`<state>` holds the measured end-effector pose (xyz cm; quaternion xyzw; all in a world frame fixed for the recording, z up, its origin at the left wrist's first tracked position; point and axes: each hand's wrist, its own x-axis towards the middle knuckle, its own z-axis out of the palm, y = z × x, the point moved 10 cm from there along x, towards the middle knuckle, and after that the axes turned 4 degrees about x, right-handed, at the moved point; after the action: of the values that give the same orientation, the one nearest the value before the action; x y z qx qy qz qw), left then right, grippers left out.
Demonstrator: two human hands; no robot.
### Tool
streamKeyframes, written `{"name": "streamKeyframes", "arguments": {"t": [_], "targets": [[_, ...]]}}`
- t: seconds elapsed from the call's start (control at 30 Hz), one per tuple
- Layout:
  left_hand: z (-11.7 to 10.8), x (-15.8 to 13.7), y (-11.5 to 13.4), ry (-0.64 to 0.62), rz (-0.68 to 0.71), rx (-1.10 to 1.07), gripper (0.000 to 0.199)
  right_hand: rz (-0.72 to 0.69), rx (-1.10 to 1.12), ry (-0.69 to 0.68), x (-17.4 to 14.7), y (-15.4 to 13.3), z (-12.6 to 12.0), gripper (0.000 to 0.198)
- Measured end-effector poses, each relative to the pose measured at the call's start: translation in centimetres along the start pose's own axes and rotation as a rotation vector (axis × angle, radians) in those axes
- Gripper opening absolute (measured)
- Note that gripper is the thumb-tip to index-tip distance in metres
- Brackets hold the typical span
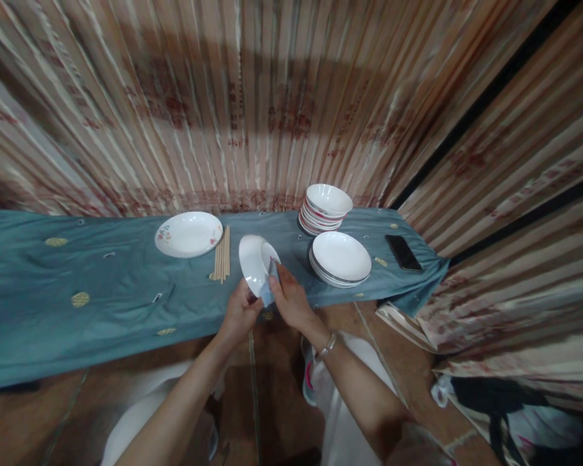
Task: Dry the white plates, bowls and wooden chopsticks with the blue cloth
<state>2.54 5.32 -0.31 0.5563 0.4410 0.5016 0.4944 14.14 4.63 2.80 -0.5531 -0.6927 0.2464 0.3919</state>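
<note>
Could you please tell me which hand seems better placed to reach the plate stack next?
Probably the right hand: it is nearer the plate stack, which lies to its right, though it holds a cloth. The left hand is farther away and holds the dish.

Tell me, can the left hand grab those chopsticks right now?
Probably not: the left hand is busy holding the tilted white bowl. With that hand free, the way looks open, since the chopsticks lie nearby with nothing on top.

Head camera high, facing forward and down over cloth-covered table
</note>
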Motion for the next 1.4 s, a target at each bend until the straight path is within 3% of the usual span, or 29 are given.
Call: {"name": "streamKeyframes", "arguments": {"t": [0.2,0.33,0.57,0.77,0.93,1.07,1.23,1.4], "targets": [[1.0,-0.3,1.1,-0.034,0.078,0.042,0.043,-0.015,0.013,0.002,-1.4,-1.2,-1.0,0.054],[1.7,-0.7,2.2,-0.045,0.14,0.271,0.049,-0.028,0.035,0.028,-2.0,-1.8,-1.8,0.055],[4.1,-1.4,4.2,-0.169,0.403,0.577,0.055,0.075,0.195,0.036,-2.5,-1.2,-2.5,0.054],[4.7,-1.9,4.4,-0.209,0.465,0.814,0.07,0.129,0.421,0.115,-2.3,0.1,-2.8,0.043],[5.4,-2.2,5.0,-0.242,0.469,0.933,0.065,0.202,0.589,0.17,-2.3,1.0,-3.0,0.038],[5.6,-2.2,5.5,-0.229,0.505,0.991,0.066,0.222,0.737,0.221,-2.2,1.7,-3.1,0.034],[5.9,-2.2,6.4,-0.222,0.594,1.012,0.061,0.508,0.99,0.383,-3.2,5.3,-2.3,0.032],[5.1,-1.9,8.6,-0.009,0.672,0.985,0.055,0.558,1.251,0.397,-2.7,5.6,-2.3,0.024]]}}
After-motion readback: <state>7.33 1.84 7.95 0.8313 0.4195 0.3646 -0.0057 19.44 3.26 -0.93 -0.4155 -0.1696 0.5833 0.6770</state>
